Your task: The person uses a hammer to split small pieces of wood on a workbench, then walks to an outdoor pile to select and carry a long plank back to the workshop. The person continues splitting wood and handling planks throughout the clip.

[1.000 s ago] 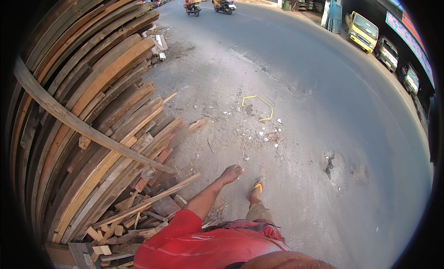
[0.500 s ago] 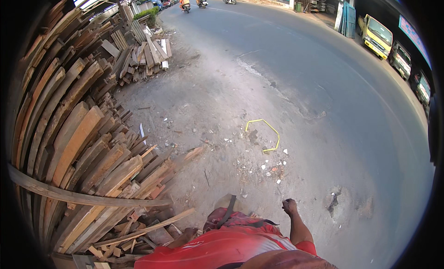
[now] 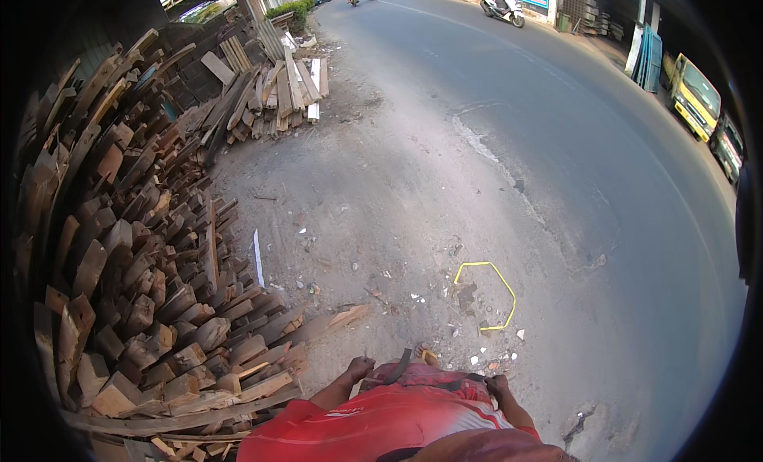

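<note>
My left hand (image 3: 360, 368) hangs in front of my body on the left, its fingers curled. What it holds, if anything, is too small to make out. On the other side, my right hand (image 3: 498, 385) is low beside my hip, also curled, and its grip is hard to see. A dark strap (image 3: 400, 366) sticks out at my waist over red-patterned shorts. One foot in a yellowish sandal (image 3: 427, 355) shows on the dusty ground. Nearest to my left hand is the big stack of wooden beams (image 3: 159, 327), which neither hand touches.
A bent yellow strip (image 3: 510, 307) lies ahead on the dirt among white fragments (image 3: 474, 359). Boards (image 3: 282, 96) are heaped farther off. A crack (image 3: 580, 424) breaks the ground at right. Along the road (image 3: 556, 104) are a white motorbike (image 3: 502, 6) and a yellow truck (image 3: 694, 96).
The view has moved forward along the lumber and turned a little. My left hand has come up into fuller view, and my right hand has drawn back toward my hip. A white motorbike appears closer.
</note>
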`<state>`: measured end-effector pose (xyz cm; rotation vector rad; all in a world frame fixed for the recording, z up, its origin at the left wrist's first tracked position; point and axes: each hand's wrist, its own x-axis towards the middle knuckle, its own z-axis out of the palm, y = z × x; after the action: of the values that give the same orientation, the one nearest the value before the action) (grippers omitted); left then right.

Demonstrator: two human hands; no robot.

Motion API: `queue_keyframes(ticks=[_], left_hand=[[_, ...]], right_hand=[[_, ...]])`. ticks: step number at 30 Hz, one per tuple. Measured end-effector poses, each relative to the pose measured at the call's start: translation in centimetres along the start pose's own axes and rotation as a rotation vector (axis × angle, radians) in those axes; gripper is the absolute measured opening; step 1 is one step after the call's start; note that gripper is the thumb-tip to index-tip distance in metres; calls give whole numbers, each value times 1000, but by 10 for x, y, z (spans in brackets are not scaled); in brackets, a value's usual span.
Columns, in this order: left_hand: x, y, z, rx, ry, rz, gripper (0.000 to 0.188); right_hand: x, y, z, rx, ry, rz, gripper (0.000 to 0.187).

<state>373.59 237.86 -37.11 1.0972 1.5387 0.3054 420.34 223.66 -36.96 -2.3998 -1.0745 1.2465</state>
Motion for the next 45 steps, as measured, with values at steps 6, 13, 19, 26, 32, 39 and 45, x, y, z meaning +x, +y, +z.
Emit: queue_keyframes(ticks=[6, 13, 19, 26, 32, 39, 45], left_hand=[[155, 262, -67, 297, 72, 233, 49], [302, 330, -114, 172, 171, 314, 54], [321, 225, -128, -8, 271, -96, 47], [275, 241, -120, -418, 368, -608, 42], [365, 293, -149, -597, 385, -615, 33], [558, 390, -362, -283, 327, -278, 26], [713, 471, -570, -468, 680, 61, 42]], right_hand=[[94, -53, -14, 81, 20, 3, 38], [278, -170, -46, -87, -132, -7, 36], [477, -287, -94, -187, -202, -50, 35], [689, -633, -186, -134, -97, -488, 34], [740, -842, -138, 69, -235, -632, 36], [741, -910, -51, -236, -443, -426, 38], [753, -974, -17, -482, -365, -437, 41]])
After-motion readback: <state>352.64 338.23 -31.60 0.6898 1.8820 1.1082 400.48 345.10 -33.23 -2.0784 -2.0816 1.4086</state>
